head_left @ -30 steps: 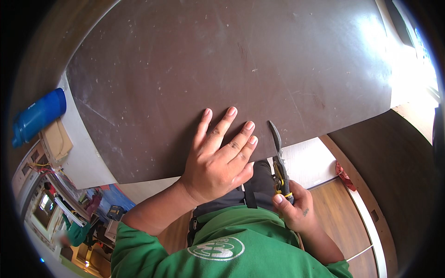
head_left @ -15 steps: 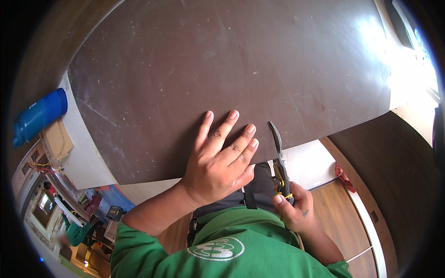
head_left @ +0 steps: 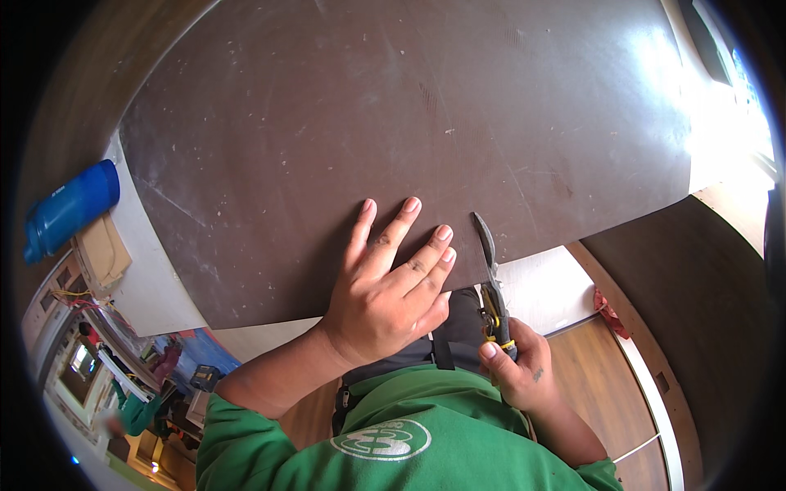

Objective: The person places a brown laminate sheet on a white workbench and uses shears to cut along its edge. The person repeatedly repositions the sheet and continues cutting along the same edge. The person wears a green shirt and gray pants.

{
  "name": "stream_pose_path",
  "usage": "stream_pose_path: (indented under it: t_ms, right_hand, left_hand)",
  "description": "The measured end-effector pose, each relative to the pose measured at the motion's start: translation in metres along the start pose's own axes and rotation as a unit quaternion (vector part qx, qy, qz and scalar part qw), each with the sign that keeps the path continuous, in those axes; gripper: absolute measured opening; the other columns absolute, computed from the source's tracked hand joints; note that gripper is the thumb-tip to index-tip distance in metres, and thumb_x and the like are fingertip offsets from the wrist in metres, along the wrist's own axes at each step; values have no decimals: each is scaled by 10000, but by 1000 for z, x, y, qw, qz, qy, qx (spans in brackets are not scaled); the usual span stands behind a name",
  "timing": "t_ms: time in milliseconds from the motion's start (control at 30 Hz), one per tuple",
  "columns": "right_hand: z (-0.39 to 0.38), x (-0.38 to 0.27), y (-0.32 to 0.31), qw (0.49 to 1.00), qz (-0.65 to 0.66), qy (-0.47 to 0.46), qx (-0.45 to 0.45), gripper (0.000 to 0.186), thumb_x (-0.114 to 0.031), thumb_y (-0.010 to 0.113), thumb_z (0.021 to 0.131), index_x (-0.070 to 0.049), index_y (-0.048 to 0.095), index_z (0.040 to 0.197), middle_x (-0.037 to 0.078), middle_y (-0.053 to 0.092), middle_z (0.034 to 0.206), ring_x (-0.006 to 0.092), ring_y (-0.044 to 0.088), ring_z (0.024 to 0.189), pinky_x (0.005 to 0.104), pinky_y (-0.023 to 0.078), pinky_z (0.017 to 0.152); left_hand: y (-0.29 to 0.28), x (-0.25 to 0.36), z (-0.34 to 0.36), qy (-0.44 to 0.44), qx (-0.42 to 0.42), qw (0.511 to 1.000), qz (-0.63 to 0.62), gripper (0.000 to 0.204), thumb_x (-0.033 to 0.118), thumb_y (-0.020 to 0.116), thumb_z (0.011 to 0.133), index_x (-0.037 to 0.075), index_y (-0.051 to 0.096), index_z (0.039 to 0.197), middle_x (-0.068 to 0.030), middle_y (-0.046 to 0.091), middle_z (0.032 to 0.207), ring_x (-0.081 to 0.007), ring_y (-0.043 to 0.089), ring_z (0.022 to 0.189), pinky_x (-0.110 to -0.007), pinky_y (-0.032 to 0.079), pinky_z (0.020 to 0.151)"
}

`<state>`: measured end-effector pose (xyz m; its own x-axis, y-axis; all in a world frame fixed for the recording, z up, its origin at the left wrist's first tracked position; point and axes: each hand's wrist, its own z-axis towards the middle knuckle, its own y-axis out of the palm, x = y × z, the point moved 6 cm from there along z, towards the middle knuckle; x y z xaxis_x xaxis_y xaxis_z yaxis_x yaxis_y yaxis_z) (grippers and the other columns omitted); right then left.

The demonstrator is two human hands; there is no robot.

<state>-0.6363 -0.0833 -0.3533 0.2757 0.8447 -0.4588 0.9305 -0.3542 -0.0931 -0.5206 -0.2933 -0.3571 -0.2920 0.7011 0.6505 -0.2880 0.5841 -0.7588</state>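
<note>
My left hand [head_left: 385, 286] rests with fingers spread on a large dark brown sheet [head_left: 286, 123], near its front edge. Just to its right, my right hand [head_left: 524, 368] grips a pair of black and yellow snips [head_left: 491, 303] by the handles, thumb on top. Their long dark upper blade reaches over the sheet at that edge; whether a lower blade is under the sheet, I cannot see.
A blue bottle [head_left: 70, 209] lies at left beside beige board pieces [head_left: 106, 254] and a white surface [head_left: 155, 295]. At lower left are clutter, a drill [head_left: 205, 376] and a person in green [head_left: 131, 409]. A dark curved panel [head_left: 679, 303] and red scrap [head_left: 610, 315] are at right.
My left hand has slid very slightly toward the front edge, fingers still spread. The snips and my right hand have barely shifted.
</note>
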Motion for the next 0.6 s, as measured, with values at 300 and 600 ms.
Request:
stream_pose_path:
  t_ms: [300, 600]
  right_hand:
    - [-1, -1, -1, 1000, 13, 14, -3, 478, -394, 824, 973, 61, 690, 1031, 54, 624, 747, 119, 531, 720, 317, 470, 655]
    - [5, -5, 1, 1000, 18, 5, -12, 463, -386, 823, 969, 52, 676, 1002, 65, 639, 758, 119, 561, 731, 315, 481, 660]
  left_hand:
    - [-3, 1, 2, -3, -6, 1000, -6, 415, 130, 776, 797, 22, 813, 1196, -129, 758, 1398, -507, 586, 1440, -756, 345, 1211]
    - [-5, 2, 3, -4, -12, 1000, -12, 405, 137, 774, 809, 15, 812, 1194, -136, 757, 1399, -509, 589, 1435, -752, 346, 1213]
